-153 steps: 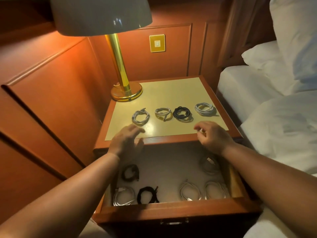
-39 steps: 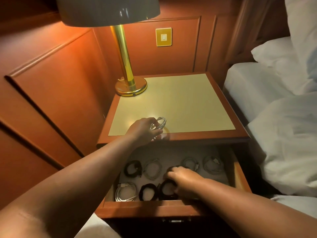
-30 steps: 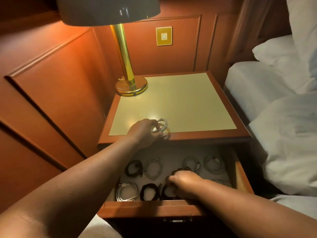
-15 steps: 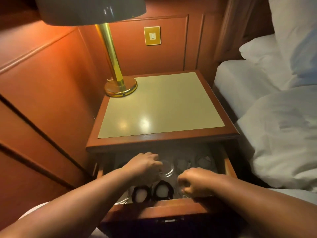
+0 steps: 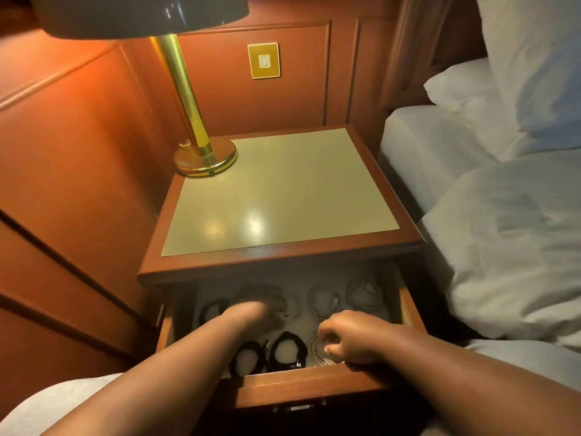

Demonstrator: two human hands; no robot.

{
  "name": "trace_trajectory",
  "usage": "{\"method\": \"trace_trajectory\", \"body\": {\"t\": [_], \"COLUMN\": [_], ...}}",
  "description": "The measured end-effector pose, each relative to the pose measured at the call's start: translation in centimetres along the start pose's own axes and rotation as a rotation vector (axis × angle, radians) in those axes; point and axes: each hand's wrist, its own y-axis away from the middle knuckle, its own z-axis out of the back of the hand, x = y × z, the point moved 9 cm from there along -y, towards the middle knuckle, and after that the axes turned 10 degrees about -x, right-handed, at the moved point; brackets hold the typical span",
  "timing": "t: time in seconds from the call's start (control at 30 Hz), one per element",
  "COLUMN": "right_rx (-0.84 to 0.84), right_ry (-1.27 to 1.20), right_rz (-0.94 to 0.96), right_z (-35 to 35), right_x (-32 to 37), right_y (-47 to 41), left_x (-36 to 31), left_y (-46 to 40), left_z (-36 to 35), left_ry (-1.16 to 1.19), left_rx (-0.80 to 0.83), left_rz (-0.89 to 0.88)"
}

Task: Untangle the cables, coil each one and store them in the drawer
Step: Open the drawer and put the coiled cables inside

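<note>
Both hands are down in the open drawer (image 5: 317,388). The left hand (image 5: 251,316) is blurry over a white cable (image 5: 290,309) at the far side, so I cannot tell its grip. The right hand (image 5: 352,339) pinches another white coil (image 5: 317,350) near the front. Two black coils (image 5: 287,350) lie beside it, and more white coils (image 5: 364,295) at the far right. A lamp (image 5: 204,155) stands on the tabletop (image 5: 283,190).

Open drawer (image 5: 407,313), lower centre of frame, holds coiled cables: black coils (image 5: 287,352) front, white coils (image 5: 364,295) at back right.
</note>
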Motion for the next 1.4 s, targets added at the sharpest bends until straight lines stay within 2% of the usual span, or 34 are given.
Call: {"method": "trace_trajectory", "body": {"t": [0.1, 0.3, 0.47, 0.63, 0.73, 0.87, 0.97, 1.07, 1.23, 1.33, 1.4], "right_rx": [-0.005, -0.022, -0.029, -0.053, -0.081, -0.055, 0.034, 0.073, 0.0, -0.103, -0.136], "right_ry": [-0.003, 0.009, 0.024, 0.119, 0.261, 0.384, 0.361, 0.338, 0.354, 0.293, 0.214], "right_rz": [-0.011, -0.048, -0.085, -0.057, 0.019, 0.082, 0.043, 0.008, 0.047, 0.076, 0.032], "right_z": [0.0, 0.6, 0.8, 0.6, 0.3, -0.3, -1.6, -2.2, -0.8, 0.3, 0.8], "right_x": [-0.2, -0.7, -1.0, 1.3, 3.4, 5.2, 4.7, 3.9, 3.5, 3.5, 2.7], "right_y": [-0.1, 0.5, 2.1, 1.6, -0.3, -2.9, -4.2, -4.6, -4.1, -3.2, -2.1], "left_x": [0.6, 1.0, 2.8, 4.5, 4.6, 3.6, 3.7, 3.7, 4.2, 3.5, 3.0], "left_y": [0.2, 4.8, 9.4, 10.1, 9.4, 8.4, 7.8, 7.5, 7.3, 8.2, 9.2], "left_z": [0.8, 5.3, 3.6, 2.4, 2.2, 1.1, 0.4, 0.1, 0.0, 1.3, 2.4], "left_ry": [0.201, 0.211, 0.24, 0.304, 0.331, 0.153, 0.038, 0.04, 0.08, 0.051, 0.014], "left_rx": [-0.113, -0.3, -0.198, -0.204, -0.201, -0.083, -0.06, -0.069, -0.074, -0.098, -0.126], "left_rz": [0.054, -0.04, -0.068, 0.07, 0.152, 0.128, 0.115, 0.117, 0.13, 0.106, 0.081]}}
